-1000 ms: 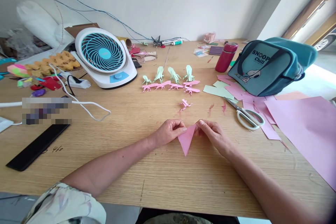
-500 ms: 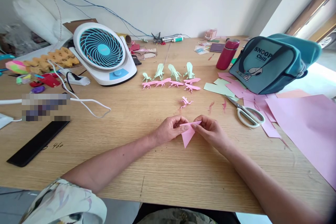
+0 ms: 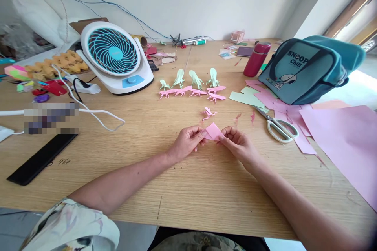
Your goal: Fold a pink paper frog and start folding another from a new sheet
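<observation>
A small folded piece of pink paper (image 3: pixel 213 131) is held just above the table between my two hands. My left hand (image 3: pixel 190 141) pinches its left corner, thumb on top. At the right corner, my right hand (image 3: pixel 238 141) grips it between thumb and fingers. The paper shows a diamond-like top with a point facing away from me. Just beyond it stands a small pink folded paper figure (image 3: pixel 209 113) with thin legs. Farther back are rows of pink paper figures (image 3: pixel 183 91) and pale green paper figures (image 3: pixel 195 80).
Scissors (image 3: pixel 278 127) with white handles lie to the right on pink paper scraps (image 3: pixel 304 141), near a large pink sheet (image 3: pixel 344 141). A teal bag (image 3: pixel 303 70) and red flask (image 3: pixel 257 59) stand behind. At left are a fan (image 3: pixel 114 59), white cable (image 3: pixel 100 119) and black strip (image 3: pixel 41 160).
The pink paper has been turned: its point faced toward me before and now a diamond shape points away. Both hands still hold it, with the fingers shifted slightly.
</observation>
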{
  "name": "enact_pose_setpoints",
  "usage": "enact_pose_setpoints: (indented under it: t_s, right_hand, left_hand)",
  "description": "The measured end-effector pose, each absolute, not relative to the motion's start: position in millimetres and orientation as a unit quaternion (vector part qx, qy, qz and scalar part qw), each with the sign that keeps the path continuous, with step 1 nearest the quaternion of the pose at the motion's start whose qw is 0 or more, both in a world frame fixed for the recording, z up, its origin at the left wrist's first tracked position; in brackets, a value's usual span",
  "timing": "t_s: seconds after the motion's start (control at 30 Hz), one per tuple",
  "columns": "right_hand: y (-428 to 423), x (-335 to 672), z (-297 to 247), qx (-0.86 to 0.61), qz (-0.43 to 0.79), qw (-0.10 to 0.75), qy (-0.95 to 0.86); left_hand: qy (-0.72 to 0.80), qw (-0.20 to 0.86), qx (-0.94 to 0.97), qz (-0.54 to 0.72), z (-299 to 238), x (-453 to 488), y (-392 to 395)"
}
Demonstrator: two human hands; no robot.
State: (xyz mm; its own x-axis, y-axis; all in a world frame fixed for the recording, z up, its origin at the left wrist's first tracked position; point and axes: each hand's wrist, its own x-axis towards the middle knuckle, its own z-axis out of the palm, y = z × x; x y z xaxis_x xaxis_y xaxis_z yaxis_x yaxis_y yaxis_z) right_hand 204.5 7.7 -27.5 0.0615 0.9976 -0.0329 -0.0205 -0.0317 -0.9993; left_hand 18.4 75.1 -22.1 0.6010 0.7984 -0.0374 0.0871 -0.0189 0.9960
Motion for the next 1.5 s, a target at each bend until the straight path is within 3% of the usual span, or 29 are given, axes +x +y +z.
enact_pose_setpoints:
  t_s: [0.4,0.77,1.27,1.5]
  right_hand:
    - [4.7,205.1,-28.7,-0.491,0.499,0.506,-0.505]
    - [-1.1,206.3,-19.1,-0.514,0.413,0.402,-0.635]
    - [1.5,212.0,-16.2,-0.512,0.386,0.389,-0.661]
    - [3.8,220.4,-17.3,-0.486,0.461,0.368,-0.645]
  left_hand:
    - [0.352,0.583,0.692,0.24,-14.5,15.8,73.1]
    - [0.338,0.444,0.807,0.193,-6.0,15.4,66.5]
    - [0.348,0.432,0.805,0.211,-8.8,16.9,64.8]
    - [0.338,0.383,0.84,0.182,-4.8,14.6,65.2]
